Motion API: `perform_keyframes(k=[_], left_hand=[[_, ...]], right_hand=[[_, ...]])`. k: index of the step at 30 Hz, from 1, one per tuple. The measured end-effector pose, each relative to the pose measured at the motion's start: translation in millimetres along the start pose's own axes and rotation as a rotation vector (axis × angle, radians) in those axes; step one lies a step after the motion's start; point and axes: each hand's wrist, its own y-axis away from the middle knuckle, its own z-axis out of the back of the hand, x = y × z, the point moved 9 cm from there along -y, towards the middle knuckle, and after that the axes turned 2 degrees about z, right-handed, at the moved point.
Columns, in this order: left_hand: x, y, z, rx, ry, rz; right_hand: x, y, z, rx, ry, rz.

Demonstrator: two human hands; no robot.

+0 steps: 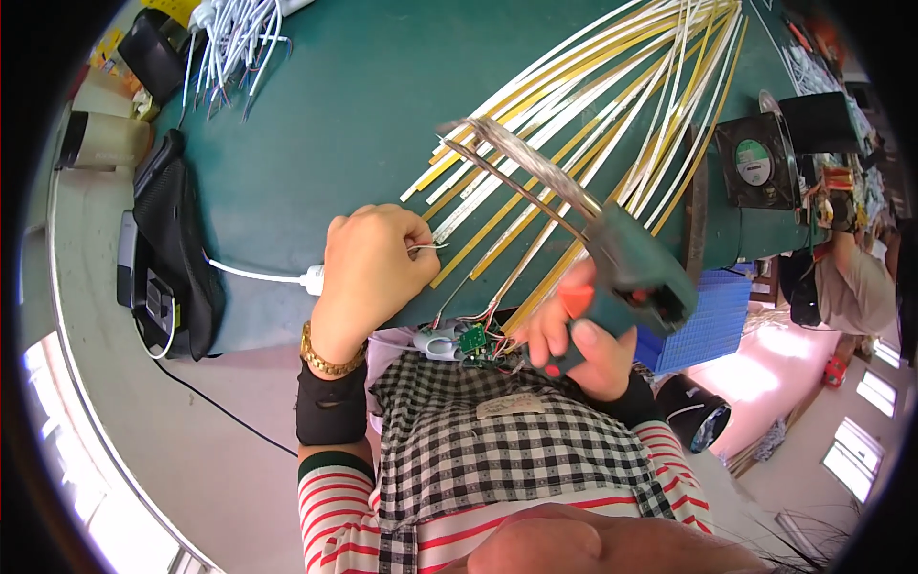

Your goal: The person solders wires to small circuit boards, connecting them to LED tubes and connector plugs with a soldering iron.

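Observation:
My right hand [583, 340] is wrapped round the grip of a dark green soldering gun [636, 263] with a red trigger. Its long metal prongs [526, 167] point up and left over the table, above a fan of white and yellow LED strips [564, 124]. On the table near the front edge, my left hand [378, 258] is closed in a pinch on a thin pale wire [427, 247], beside the near end of one strip. A white cable with a plug-like end [312, 279] runs to my left wrist. Green circuit boards [472, 338] with thin wires hang at the table's front edge.
A bundle of white cables [239, 43] lies at the far left. Nearer sits a black device [177, 249]. At the right stand a small fan [755, 163] and a blue crate [703, 320]. Another person's arm [846, 277] shows at the far right.

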Motion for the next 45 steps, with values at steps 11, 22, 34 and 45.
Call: perform_keyframes(k=[11, 22, 34, 45], left_hand=[[-2.3, 2.2, -3.5, 0.012, -0.032, 0.039], [-9.9, 5.8, -2.7, -0.06, -0.045, -0.005], [-7.7, 14.9, 9.0, 0.014, 0.193, 0.005], [-36.7, 26.4, 7.3, -0.115, -0.115, -0.336]], right_hand=[[-9.6, -67.9, -21.4, 0.032, 0.09, 0.037], [-27.2, -73.9, -17.0, 0.053, -0.002, -0.058], [-26.3, -71.3, -16.7, 0.059, 0.11, -0.046], [-23.6, -69.1, -14.2, 0.067, 0.147, -0.044]])
